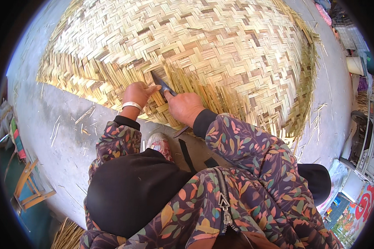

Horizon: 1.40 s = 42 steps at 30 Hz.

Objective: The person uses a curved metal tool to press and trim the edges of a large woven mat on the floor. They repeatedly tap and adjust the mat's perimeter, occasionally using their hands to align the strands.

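A large mat (220, 45) woven from flat, pale straw-coloured strips lies in front of me. My right hand (186, 106) grips a knife at the mat's near edge, its index finger laid along the tool. The dark, pointed blade (160, 83) angles up and to the left over the weave. My left hand (137, 95), with a white bracelet on the wrist, is closed beside it. Its thumb reaches to the blade, and its curled fingers hide whatever they hold. Loose strip ends (195, 88) stick up from the weave just right of the knife.
Grey concrete floor (66, 120) with scattered strip scraps surrounds the mat. My patterned shoe (160, 145) stands by its near edge. A wooden stool (29, 186) is at left, with a bundle of stalks (68, 233) below. A wheeled metal cart (365, 137) stands at right.
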Tool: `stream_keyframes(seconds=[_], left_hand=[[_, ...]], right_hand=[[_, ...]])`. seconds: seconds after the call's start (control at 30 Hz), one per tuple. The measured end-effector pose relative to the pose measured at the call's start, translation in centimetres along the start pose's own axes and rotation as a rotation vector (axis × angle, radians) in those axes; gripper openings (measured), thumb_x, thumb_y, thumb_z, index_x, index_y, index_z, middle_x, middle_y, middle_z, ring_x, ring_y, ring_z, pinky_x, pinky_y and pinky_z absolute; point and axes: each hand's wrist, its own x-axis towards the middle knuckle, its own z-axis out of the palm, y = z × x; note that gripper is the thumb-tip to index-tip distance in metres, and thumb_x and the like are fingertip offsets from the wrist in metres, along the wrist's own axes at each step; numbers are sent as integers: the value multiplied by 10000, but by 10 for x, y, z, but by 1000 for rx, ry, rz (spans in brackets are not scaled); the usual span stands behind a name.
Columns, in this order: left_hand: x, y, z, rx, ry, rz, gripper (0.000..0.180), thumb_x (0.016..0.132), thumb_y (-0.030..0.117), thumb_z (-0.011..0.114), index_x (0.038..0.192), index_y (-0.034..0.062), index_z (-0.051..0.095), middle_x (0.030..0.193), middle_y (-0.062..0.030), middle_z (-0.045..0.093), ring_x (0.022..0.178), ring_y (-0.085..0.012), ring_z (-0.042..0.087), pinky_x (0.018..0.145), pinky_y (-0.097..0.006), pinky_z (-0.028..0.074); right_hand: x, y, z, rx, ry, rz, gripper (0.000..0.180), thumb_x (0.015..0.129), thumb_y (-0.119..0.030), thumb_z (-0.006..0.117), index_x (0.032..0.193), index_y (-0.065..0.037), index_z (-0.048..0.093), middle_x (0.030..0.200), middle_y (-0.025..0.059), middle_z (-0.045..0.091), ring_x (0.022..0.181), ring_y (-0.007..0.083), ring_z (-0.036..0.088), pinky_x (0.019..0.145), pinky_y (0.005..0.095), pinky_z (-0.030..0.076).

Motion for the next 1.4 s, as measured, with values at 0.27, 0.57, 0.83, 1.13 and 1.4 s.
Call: stream_keyframes(seconds=[0.27, 0.57, 0.83, 1.13, 1.4], left_hand=[[-4, -11, 28, 146, 127, -39, 609, 750, 701, 639, 778, 92, 653, 760, -154, 683, 764, -356, 667, 657, -455, 505], [1, -7, 34, -388, 145, -44, 404, 877, 425, 653, 1014, 45, 653, 810, -130, 693, 660, -254, 667, 616, -356, 532], [-3, 25, 32, -1249, -418, -75, 342, 935, 167, 617, 1230, 10, 545, 871, 0, 618, 714, -118, 644, 637, -270, 555], [-10, 9, 38, -971, -617, -31, 284, 880, 215, 710, 1034, 8, 592, 738, -16, 584, 600, -112, 608, 494, -265, 531], [-21, -6, 52, -837, -331, -98, 265, 869, 227, 723, 894, -21, 635, 701, -26, 587, 602, -121, 615, 498, -276, 538]], right_hand=[[-63, 7, -37, -63, -131, -68, 461, 849, -221, 517, 1278, -50, 525, 641, 137, 647, 569, 309, 648, 520, 463, 491], [-114, 73, -141, 435, -472, 62, 553, 924, -261, 560, 1445, -138, 426, 861, 107, 656, 710, 159, 606, 690, 314, 492], [-91, 70, -127, 952, -275, 9, 523, 927, -177, 583, 1429, -112, 453, 1202, 58, 590, 1012, 88, 527, 908, 254, 436], [-88, 73, -107, 901, -290, -10, 543, 895, -250, 615, 1406, -125, 483, 983, 63, 648, 850, 104, 570, 794, 266, 472], [-93, 72, -105, 901, -360, 32, 541, 894, -248, 618, 1399, -104, 485, 1016, 81, 637, 890, 123, 573, 821, 282, 468]])
